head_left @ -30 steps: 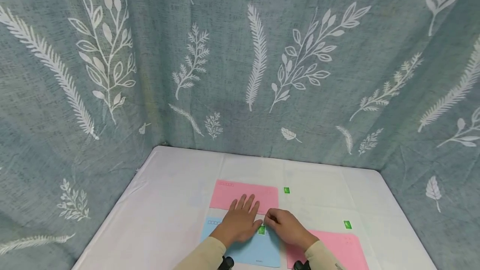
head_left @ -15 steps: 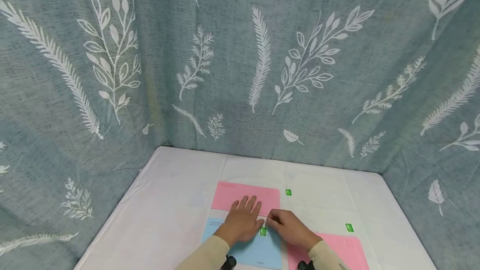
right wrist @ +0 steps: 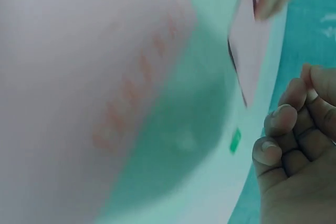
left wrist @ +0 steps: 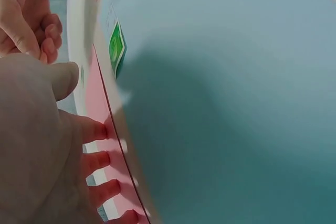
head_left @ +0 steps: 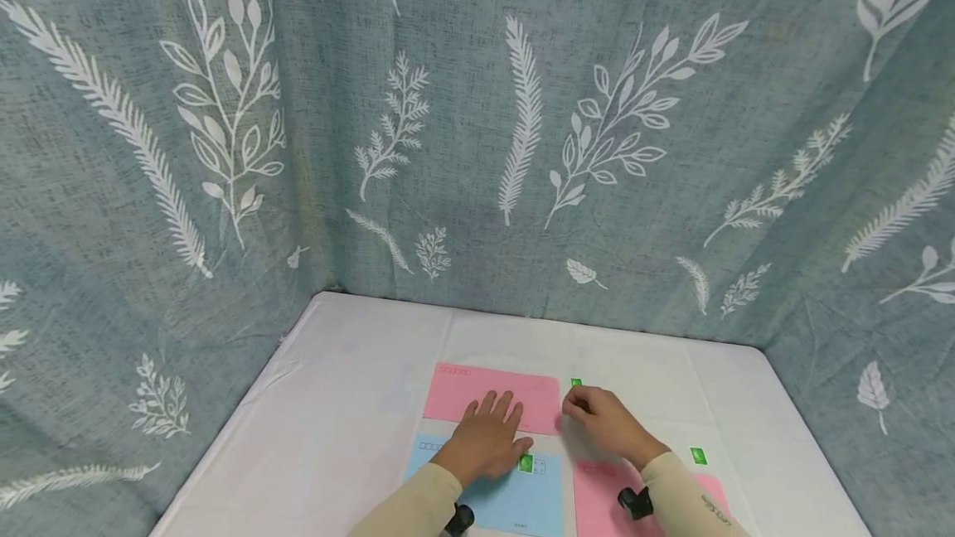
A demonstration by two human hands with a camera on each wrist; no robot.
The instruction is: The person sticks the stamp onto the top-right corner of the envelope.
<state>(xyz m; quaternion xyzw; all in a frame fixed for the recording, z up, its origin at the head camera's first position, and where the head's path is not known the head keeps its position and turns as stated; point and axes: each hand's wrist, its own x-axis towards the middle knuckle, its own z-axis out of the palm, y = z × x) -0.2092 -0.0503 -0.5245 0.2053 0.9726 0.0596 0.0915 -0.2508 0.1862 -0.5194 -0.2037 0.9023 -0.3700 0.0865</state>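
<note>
My left hand (head_left: pixel 485 442) rests with spread fingers across the blue envelope (head_left: pixel 507 500), its fingertips on the pink envelope (head_left: pixel 492 384) behind. A green stamp (head_left: pixel 525 462) sits by a printed box on the blue envelope, near my left thumb; the left wrist view shows this stamp (left wrist: pixel 116 48) edge-on. My right hand (head_left: pixel 608 421) hovers right of the far pink envelope, fingers curled and thumb against the index finger. Nothing shows between those fingers (right wrist: pixel 281 119) in the right wrist view. Close beyond it lies a second green stamp (head_left: pixel 576 382), partly covered by the hand.
Another pink envelope (head_left: pixel 593 495) lies at the front right, partly under my right forearm. A third green stamp (head_left: pixel 698 456) is on the white tablecloth (head_left: pixel 358 396) to the right. A patterned blue-green curtain (head_left: pixel 462 147) surrounds the back and sides.
My right hand has left the stamp on the blue envelope and moved right and away from me, towards the far stamp. The left hand keeps its place.
</note>
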